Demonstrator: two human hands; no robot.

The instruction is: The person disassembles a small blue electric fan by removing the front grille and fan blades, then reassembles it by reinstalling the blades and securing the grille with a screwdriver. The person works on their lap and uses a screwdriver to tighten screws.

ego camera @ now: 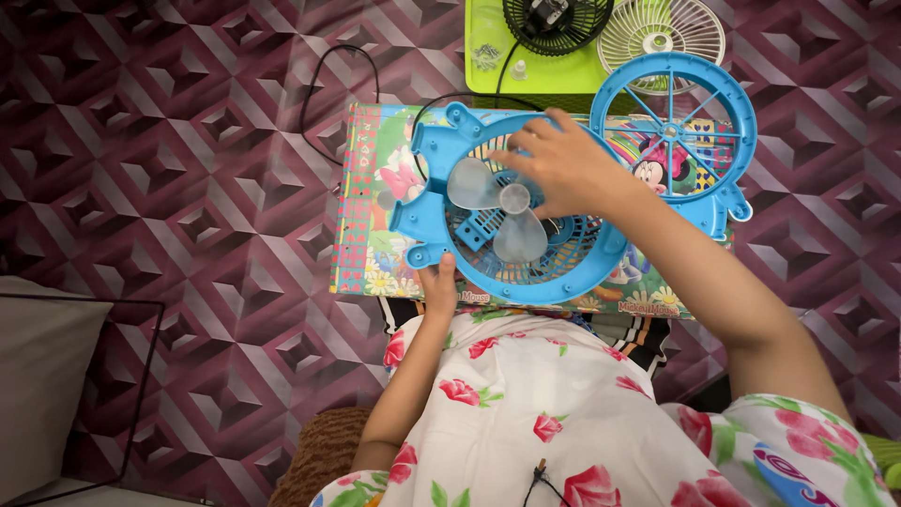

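A floral dress (526,413) is nearest, and above it two hands work on a blue fan.
The left hand (439,286) grips the near rim of the fan body (572,277), which lies on a small cartoon table (361,188). The right hand (563,169) rests with spread fingers beside the pale blades (502,207). A blue grille (672,117) lies to the right, and a green tray (497,56) is far behind.

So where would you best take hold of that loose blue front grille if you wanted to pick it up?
Probably by the outer ring of the blue front grille, at its far right edge, coming from the right. It lies flat on the colourful cartoon board; the rim is thick and free there, the spokes look thin, and the right hand on the fan blades blocks the left.
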